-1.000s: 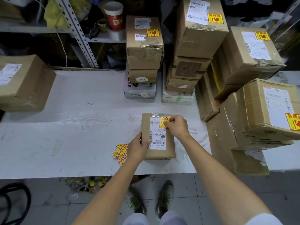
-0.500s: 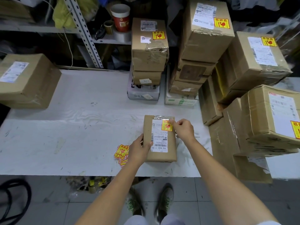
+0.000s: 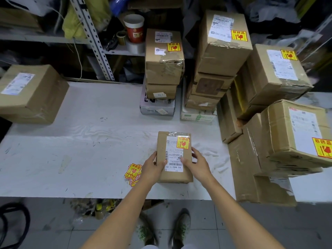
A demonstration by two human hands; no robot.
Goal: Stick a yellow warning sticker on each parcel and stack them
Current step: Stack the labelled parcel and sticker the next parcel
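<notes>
Table (image 3: 89,150): white, scuffed top. The small parcel (image 3: 162,146) lies flat on it near the front edge, and every place below is told from that parcel.
Right-hand stacks (image 3: 251,168): brown cartons piled just to the right of the small parcel and beyond it. The upper ones carry white labels and yellow stickers.
Tall stack (image 3: 221,56): behind the small parcel and a little to its right, with a yellow sticker on the top carton.
Middle stack (image 3: 162,69): straight behind the small parcel, brown boxes on a white one, with a sticker on the top face.
Lone box (image 3: 32,97): well away to the left of the small parcel and further back. It has a white label, and I see no yellow sticker on it.
Small parcel: flat brown carton with its long side running away from the person.
Left hand (image 3: 152,168): grips the parcel's left edge, thumb lying on top, fingers curled round the side.
Right hand (image 3: 199,164): grips the parcel's right edge, thumb on the shipping label (image 3: 173,159), fingers bent against the side.
Sticker pile (image 3: 133,172): loose yellow stickers just to the left of the parcel, beside the left wrist.
Warning sticker (image 3: 182,142): yellow with red print, stuck on the parcel's top face at the far right corner, overlapping the shipping label.
</notes>
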